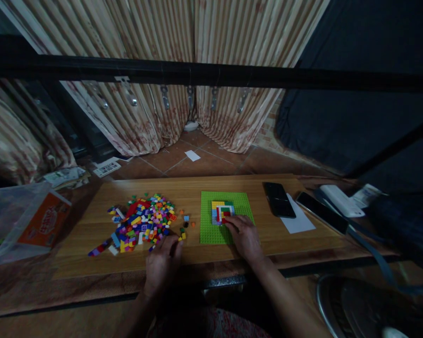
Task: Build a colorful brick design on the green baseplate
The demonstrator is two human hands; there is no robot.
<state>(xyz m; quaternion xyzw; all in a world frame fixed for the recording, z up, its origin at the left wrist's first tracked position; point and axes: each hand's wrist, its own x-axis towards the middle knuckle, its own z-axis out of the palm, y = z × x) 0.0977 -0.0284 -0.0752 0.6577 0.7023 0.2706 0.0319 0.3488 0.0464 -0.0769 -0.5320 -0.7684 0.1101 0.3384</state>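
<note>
A green baseplate (206,230) lies on the wooden board, bearing a small square build of toy bricks (215,216) in yellow, blue, white, green and red. My right hand (246,237) reaches over the plate from the right, its thumb and fingertips closed at a red brick (225,219) on the build. Beside the lower right edge of a heap of loose bricks (148,218) is my left hand (163,263), with its fingers curled together. Yellow and green bricks (182,234) sit just by its fingertips. Whatever those fingers hold is hidden.
Right of the baseplate, a black phone (279,199) overlaps a white paper (298,218), with another dark phone (322,212) beyond. At far left stands a clear plastic box (10,234) with an orange label. A black bar (211,74) crosses behind the wooden board (186,188).
</note>
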